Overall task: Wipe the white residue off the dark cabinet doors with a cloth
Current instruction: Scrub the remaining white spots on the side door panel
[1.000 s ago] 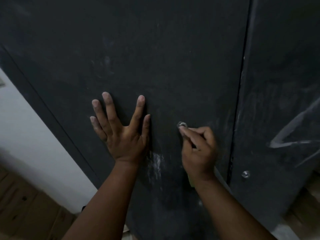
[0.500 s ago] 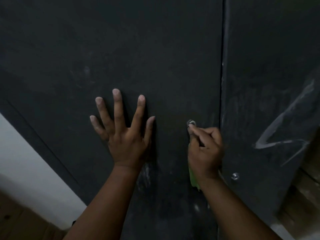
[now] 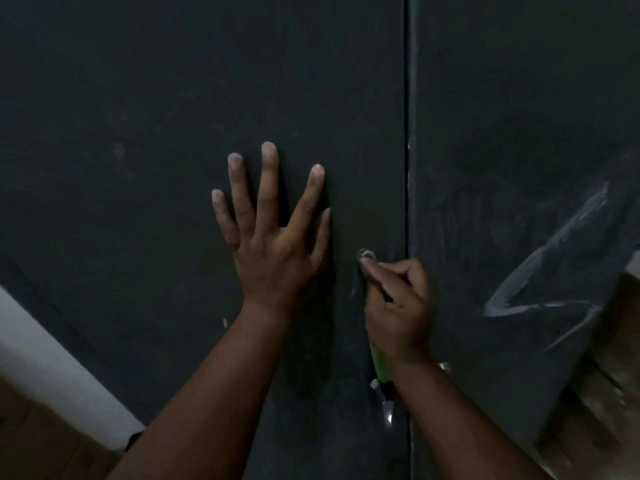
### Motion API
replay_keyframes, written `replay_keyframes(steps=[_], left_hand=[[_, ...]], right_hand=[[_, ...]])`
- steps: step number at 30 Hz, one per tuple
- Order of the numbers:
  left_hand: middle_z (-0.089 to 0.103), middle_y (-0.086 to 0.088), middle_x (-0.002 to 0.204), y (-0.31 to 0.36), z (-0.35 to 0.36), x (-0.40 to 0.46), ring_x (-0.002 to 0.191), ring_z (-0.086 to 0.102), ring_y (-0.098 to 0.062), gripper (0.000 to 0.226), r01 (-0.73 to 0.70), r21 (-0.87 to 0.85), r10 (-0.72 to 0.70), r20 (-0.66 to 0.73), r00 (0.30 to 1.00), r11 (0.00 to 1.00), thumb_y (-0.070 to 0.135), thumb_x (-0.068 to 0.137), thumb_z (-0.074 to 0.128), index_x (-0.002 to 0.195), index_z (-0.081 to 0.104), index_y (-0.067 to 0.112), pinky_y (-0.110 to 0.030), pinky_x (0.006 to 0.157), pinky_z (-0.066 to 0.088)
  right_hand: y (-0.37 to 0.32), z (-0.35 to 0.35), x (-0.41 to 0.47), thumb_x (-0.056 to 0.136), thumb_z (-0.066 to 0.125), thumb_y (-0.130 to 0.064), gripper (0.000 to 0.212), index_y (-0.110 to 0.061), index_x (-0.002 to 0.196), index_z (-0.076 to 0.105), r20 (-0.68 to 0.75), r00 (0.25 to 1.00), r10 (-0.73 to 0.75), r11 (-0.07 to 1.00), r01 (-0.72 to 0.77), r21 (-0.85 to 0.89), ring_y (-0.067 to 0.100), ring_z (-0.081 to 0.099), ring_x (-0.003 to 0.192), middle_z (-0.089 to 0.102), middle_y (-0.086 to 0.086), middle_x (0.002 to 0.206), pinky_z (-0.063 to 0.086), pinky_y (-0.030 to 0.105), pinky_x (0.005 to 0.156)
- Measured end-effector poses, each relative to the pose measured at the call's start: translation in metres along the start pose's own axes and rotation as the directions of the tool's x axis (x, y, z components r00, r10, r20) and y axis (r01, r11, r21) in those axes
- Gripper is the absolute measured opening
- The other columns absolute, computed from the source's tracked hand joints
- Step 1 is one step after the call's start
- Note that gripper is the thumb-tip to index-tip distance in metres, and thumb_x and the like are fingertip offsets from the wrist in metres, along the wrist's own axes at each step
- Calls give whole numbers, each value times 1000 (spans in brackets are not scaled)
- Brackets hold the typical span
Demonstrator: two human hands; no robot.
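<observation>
- The left hand (image 3: 273, 251) lies flat against the left cabinet door (image 3: 173, 116), fingers straight and spread, pointing upward; the fingertips (image 3: 269, 151) look pale, as if dusted
- The right hand (image 3: 398, 306) is curled into a loose fist low on the same door, just beside the seam between the two doors (image 3: 409, 133)
- Its thumb and forefinger are pinched together at a small round metal fitting (image 3: 365, 253) on the door; the fingertips touch it
- A strip of green cloth (image 3: 378, 362) hangs out from under the heel of the right hand, so the hand grips it inside the curled fingers; most of the cloth is hidden by the hand
- Below the cloth, a small shiny object (image 3: 387, 408) shows against the door, too blurred to identify
- The right cabinet door (image 3: 502, 98) carries white residue (image 3: 540, 271): bold chalky streaks forming an angular mark, with fainter smears nearer the seam
- The left door has only faint smudges, plus a small white fleck (image 3: 225, 323) beside the left forearm
- A white wall strip (image 3: 52, 358) and brownish floor (image 3: 34, 445) show at lower left; wooden boards (image 3: 599, 393) at lower right
</observation>
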State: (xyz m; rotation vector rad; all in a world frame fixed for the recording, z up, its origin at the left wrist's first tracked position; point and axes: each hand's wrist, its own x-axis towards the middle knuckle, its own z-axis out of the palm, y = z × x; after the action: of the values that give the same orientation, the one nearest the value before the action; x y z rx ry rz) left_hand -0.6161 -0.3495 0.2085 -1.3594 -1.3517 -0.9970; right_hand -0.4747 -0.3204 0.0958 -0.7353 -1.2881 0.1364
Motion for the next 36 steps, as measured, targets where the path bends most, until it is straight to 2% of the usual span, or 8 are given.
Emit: replay_keyframes(steps=[4,7,14,19,25,29,34,36], left_hand=[[33,-16,166,10,9,-5,154,26,-45,56,4,81,-4,4,1000,997,53,103,55,156,46,36,-59,124,17],[30,-14,168,8,13,-9,155,22,-42,57,8,117,-7,-3,1000,993,52,104,52,158,42,37,-54,127,10],[30,-14,168,10,17,-13,156,21,-42,60,18,162,-14,-26,1000,987,52,103,51,160,39,36,-53,127,10],[30,-14,168,9,22,-15,156,23,-42,63,16,182,-6,-52,999,983,53,101,53,160,38,36,-54,127,15],[32,-15,167,9,21,-15,156,22,-42,65,21,167,-14,-44,999,986,54,99,54,160,38,35,-53,127,14],[31,-15,167,12,18,-21,156,23,-41,65,27,152,-25,-14,1000,988,54,99,53,159,39,35,-55,127,17],[22,-9,168,12,18,-22,156,24,-40,65,20,147,-21,1,1000,989,55,99,52,159,37,37,-54,126,17],[20,-8,168,11,19,-23,156,23,-39,65,21,149,-21,-3,1000,989,56,99,52,159,37,37,-53,127,17]], right_hand=[[16,-16,-37,89,71,-3,16,-9,99,82,178,984,-1,999,11,-53,13,64,82,60,6,87,53,20,78],[20,-27,-31,93,66,-10,17,-12,99,82,154,985,71,997,-65,-41,8,64,84,60,0,90,48,11,80],[22,-18,-2,94,73,-3,16,-9,107,79,108,992,-62,998,64,-16,10,59,82,57,3,92,47,14,75],[33,-23,-33,87,76,7,26,-11,105,81,256,962,-98,992,115,-54,17,64,80,59,5,87,56,35,66],[16,-21,21,102,65,-20,15,-15,107,79,83,994,-68,997,72,-41,12,57,76,56,-2,91,45,21,66],[23,-26,32,95,74,-9,10,-8,103,79,-21,994,-110,986,106,-126,9,48,70,51,-1,86,35,9,69],[42,-42,-21,95,70,-13,15,-3,102,80,-5,997,83,987,-82,-140,14,47,60,48,-2,79,41,25,59],[41,-43,-21,98,66,-20,22,-3,101,80,2,996,93,989,-93,-112,12,47,62,48,-3,79,41,21,61]])
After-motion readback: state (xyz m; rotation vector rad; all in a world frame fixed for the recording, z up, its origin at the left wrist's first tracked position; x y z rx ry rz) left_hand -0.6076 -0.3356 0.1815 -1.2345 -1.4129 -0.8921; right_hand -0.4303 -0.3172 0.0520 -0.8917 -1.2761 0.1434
